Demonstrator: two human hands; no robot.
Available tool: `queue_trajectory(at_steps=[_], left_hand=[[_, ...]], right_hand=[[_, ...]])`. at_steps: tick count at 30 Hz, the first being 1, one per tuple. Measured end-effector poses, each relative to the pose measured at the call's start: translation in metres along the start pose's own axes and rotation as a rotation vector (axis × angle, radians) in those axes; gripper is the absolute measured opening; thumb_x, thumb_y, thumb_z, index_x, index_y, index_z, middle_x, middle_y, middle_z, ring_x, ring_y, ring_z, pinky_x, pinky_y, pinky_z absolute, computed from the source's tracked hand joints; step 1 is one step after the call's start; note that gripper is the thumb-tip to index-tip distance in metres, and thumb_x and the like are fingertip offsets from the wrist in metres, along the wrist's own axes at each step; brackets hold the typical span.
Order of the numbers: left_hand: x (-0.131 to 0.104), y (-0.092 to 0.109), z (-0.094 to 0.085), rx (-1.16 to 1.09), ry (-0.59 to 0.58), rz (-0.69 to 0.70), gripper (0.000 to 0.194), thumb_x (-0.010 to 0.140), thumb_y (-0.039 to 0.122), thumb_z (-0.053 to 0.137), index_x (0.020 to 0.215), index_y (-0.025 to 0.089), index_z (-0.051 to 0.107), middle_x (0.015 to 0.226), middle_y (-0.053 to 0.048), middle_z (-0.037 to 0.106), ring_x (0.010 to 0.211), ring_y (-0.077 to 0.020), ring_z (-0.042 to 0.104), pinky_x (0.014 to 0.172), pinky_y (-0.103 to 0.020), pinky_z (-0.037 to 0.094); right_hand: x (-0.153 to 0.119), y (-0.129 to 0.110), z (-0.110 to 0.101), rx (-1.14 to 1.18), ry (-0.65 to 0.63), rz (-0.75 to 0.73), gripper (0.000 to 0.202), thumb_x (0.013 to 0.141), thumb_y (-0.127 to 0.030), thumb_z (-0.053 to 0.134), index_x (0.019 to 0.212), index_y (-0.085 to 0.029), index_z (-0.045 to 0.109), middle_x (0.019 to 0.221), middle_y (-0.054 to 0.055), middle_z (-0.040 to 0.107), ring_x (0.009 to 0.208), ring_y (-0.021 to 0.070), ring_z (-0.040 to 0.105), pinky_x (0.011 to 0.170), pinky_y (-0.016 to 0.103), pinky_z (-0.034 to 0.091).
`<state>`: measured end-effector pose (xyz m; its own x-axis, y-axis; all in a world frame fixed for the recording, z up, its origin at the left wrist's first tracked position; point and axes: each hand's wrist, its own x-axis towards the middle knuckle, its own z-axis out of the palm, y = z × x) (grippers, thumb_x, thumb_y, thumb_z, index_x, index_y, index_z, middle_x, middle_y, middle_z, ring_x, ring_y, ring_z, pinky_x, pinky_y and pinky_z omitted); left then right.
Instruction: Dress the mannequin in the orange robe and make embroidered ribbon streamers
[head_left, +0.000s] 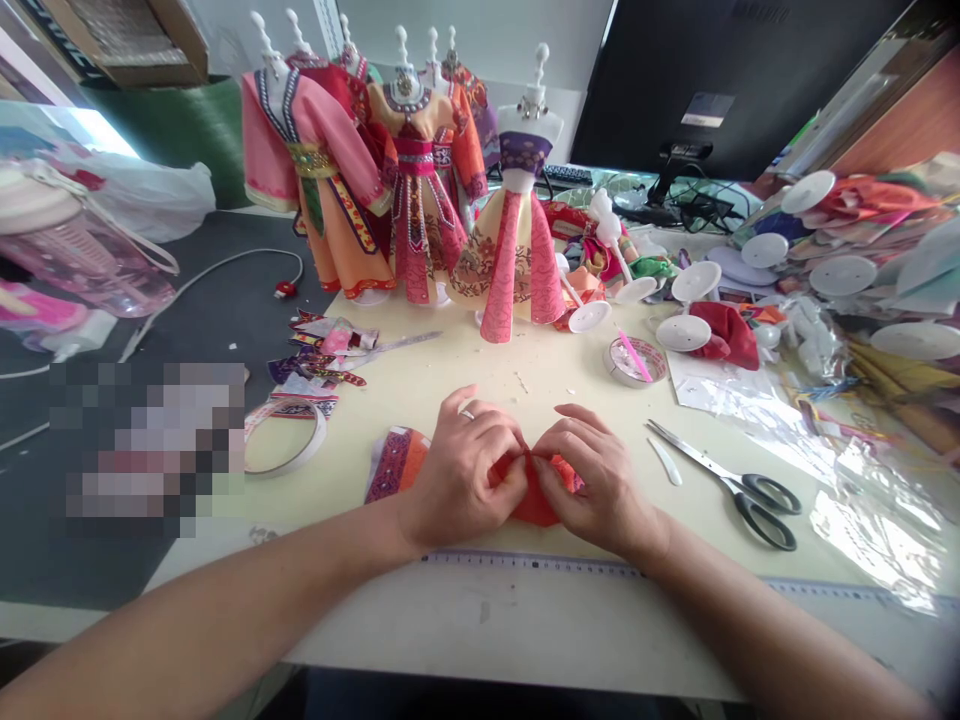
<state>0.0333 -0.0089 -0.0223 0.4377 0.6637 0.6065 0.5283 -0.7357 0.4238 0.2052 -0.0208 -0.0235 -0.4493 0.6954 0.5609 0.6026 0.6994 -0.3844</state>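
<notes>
Forearms (247, 612) across a pale tabletop (420, 625) — dressed mannequins (517, 160), black monitor (660, 70) behind.

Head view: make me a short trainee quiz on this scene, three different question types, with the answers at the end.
1. What do the left hand and right hand both pinch?
2. True or false: the scissors lie nearer the right hand than the left.
3. Which hand wears a ring: A, left only; B, right only; C, both?

Key: 1, red fabric; 2, true; 3, A.
</notes>
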Motion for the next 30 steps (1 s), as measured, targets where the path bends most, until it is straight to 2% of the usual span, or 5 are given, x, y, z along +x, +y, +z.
queue_trajectory(at_steps=[19, 30], left_hand=[[-0.0007, 0.0001, 0.0011, 0.03, 0.004, 0.023, 0.009, 0.075, 0.01, 0.051, 0.07, 0.017, 0.052, 0.073, 0.0, 0.063, 0.079, -0.0152, 0.058, 0.102, -0.047, 0.031], [-0.0006, -0.0011, 0.0013, 0.003, -0.049, -0.01, 0.011, 0.078, 0.011, 0.048, 0.073, 0.017, 0.054, 0.075, -0.001, 0.064, 0.08, -0.0152, 0.057, 0.102, -0.046, 0.029]], right_hand=[[-0.0002, 0.0013, -0.0004, -0.066, -0.013, -0.04, 0.011, 0.074, -0.007, 0.051, 0.077, -0.018, 0.053, 0.067, 0.001, 0.055, 0.063, 0.0121, 0.047, 0.09, 0.039, 0.043], [0.0001, 0.0026, -0.0006, -0.108, -0.042, -0.086, 0.013, 0.074, -0.007, 0.048, 0.078, -0.017, 0.054, 0.068, 0.001, 0.057, 0.063, 0.0122, 0.049, 0.092, 0.039, 0.042]])
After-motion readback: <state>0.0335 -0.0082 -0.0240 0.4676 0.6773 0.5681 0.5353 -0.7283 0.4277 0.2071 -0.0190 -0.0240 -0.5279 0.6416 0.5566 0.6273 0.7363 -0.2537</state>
